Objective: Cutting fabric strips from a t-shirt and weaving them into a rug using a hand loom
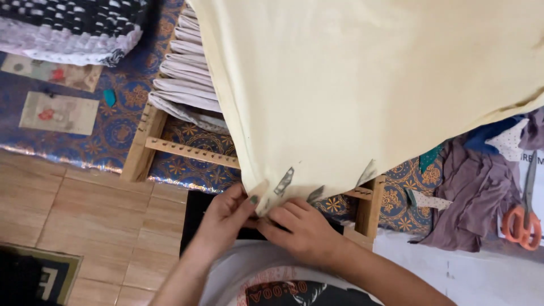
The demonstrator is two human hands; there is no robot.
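Head view shows both hands pinching the bottom tip of a big pale yellow cloth. Fingers of the left hand are closed on the tip from the left, with the thumb pressed flat on the cloth. Fingers of the right hand are curled shut on the same tip from below, so the two hands touch each other. That tip sits just in front of the near bar of a wooden frame loom, close to its near right corner. From the hands the cloth spreads up and to the right and covers most of the loom. It looks soft, thin and light, so it would flop and fold with no help. Small grey printed patches sit near the tip. A good place to hold it seems to be the edge or a corner, as the hands do now. Its long way runs from the near tip up toward the far right. Pale fabric strips are strung across the far left part of the loom. Orange-handled scissors lie well apart at the right, beside a purple-grey cloth.
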